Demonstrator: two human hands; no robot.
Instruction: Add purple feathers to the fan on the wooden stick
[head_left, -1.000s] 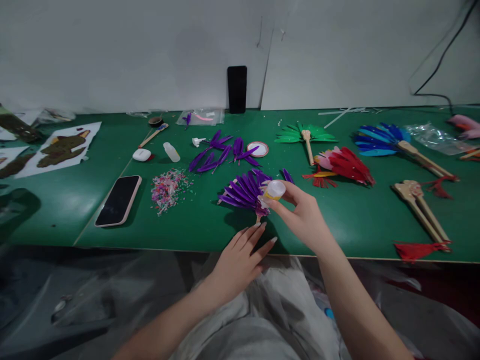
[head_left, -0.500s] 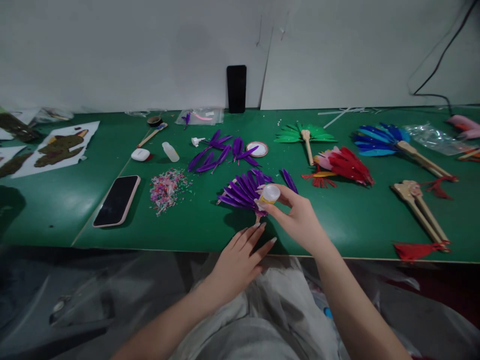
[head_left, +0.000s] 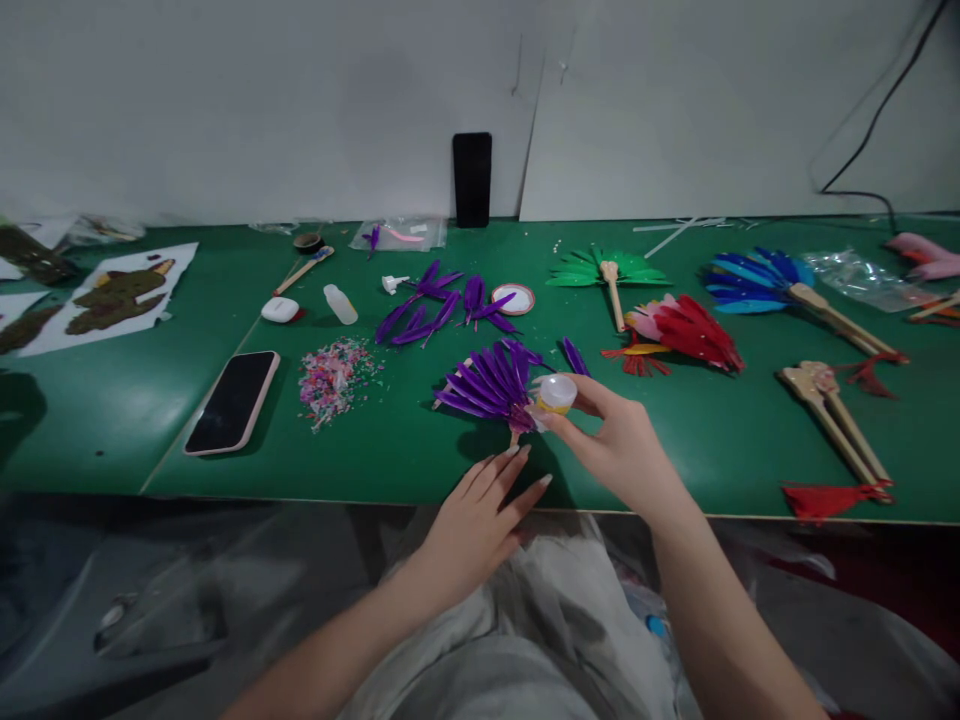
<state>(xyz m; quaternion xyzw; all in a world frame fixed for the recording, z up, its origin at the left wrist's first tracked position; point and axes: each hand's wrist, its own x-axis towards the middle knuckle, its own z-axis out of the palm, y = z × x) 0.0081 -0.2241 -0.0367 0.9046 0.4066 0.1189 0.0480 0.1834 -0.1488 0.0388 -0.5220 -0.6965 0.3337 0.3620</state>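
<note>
One green surface (head_left: 405,455) carries the purple feather fan (head_left: 484,385), plumes spreading far and left, handle pointing near; the left hand (head_left: 471,522), fingers spread and released, lies nearer that handle; the right hand (head_left: 624,445) grasps a small bottle (head_left: 556,392) just right

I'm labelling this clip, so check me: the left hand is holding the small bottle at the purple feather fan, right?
No, wrong hand: the head view shows the right hand holding the small bottle at the purple feather fan.
</note>
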